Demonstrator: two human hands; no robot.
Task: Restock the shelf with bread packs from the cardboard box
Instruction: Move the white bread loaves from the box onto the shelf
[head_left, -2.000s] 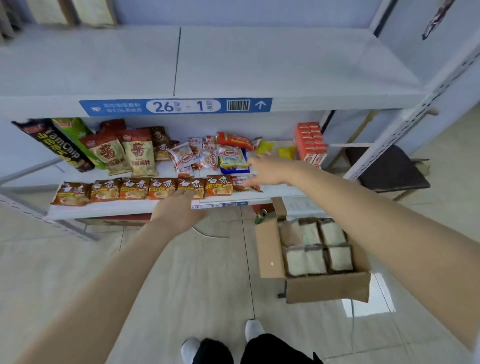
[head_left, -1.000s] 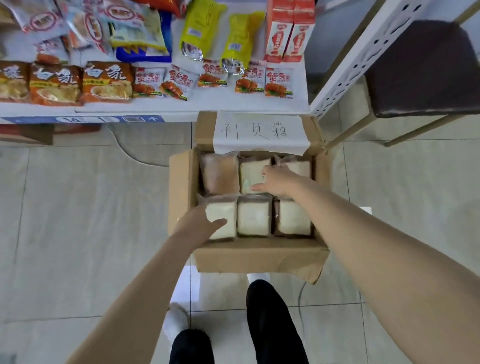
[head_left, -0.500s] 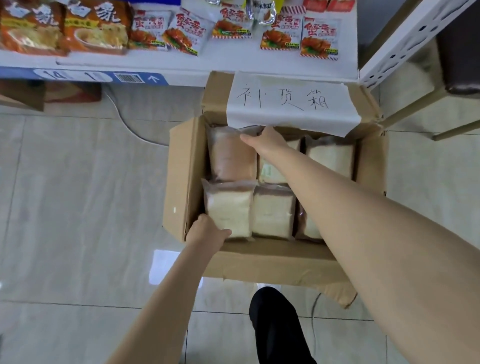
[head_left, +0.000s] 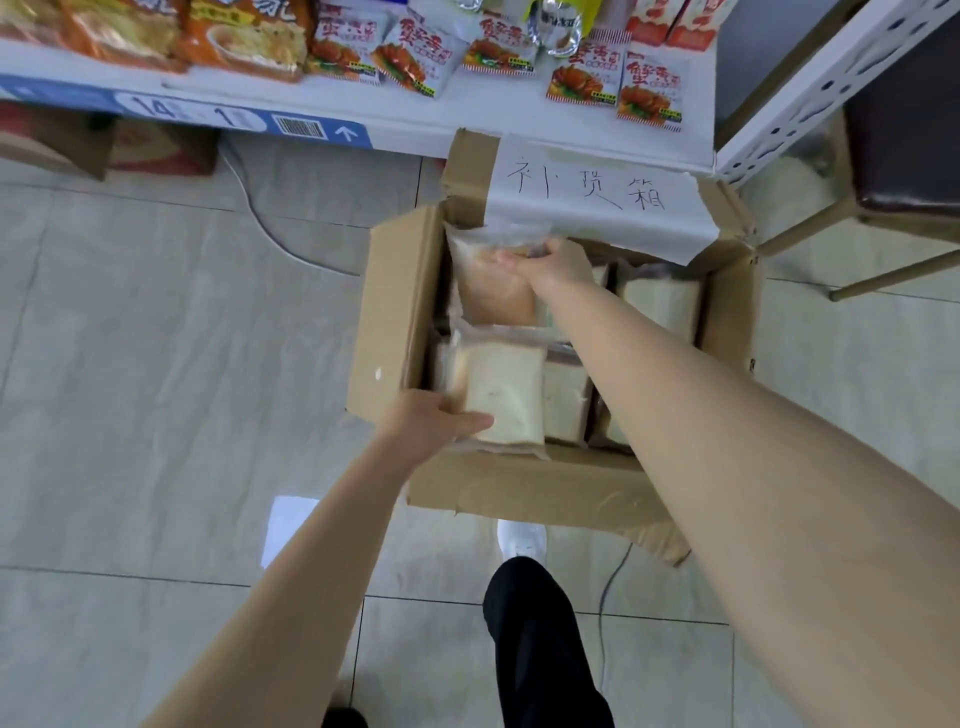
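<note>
An open cardboard box (head_left: 387, 317) stands on the floor under the white shelf (head_left: 441, 122), holding several clear-wrapped bread packs. My left hand (head_left: 428, 423) grips the near-left white bread pack (head_left: 501, 395) at its lower corner. My right hand (head_left: 553, 265) pinches the top of the far-left, browner bread pack (head_left: 491, 293), which is raised a little. More bread packs (head_left: 660, 301) lie at the box's right, partly hidden by my right forearm.
A paper label with handwriting (head_left: 592, 202) is taped over the box's back flap. Snack packets (head_left: 649, 91) lie along the shelf's front edge. A perforated shelf post (head_left: 810, 93) and a dark stool (head_left: 909, 130) stand to the right. A cable (head_left: 260, 218) runs across the floor tiles.
The view dropped from the shelf to the box. Both hands reached into the box; my left hand closed on the near-left pack and my right took hold of the far-left pack and lifted it slightly.
</note>
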